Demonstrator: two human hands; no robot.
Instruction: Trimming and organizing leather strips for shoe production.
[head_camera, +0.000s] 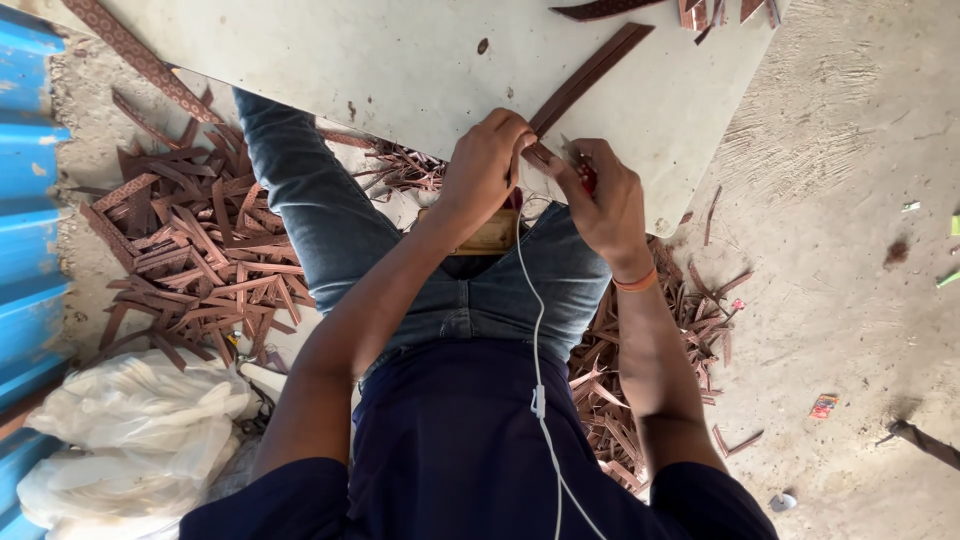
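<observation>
Blue sheet (25, 200): corrugated, far left of both hands, at the frame edge.
White bags (130, 440): crumpled plastic on the floor, well left of and below the fingers.
Offcut pile (195, 250): brown strip scraps heaped on the floor left of the left hand, beside the jeans leg.
Left hand (482, 165): fingers clenched, pinching the near end of the brown strip at the worktop edge.
Brown strip (590, 75): long and narrow, lying on the worktop, running up and right from the fingers of both hands.
Worktop (400, 60): pale board, scuffed, above both hands.
Right hand (605, 200): fingers closed on a small red-handled tool (586, 175), touching the strip end just beside the left fingers; orange band at the wrist.
Scraps (690, 310): more brown strips on the floor right of the right hand.
</observation>
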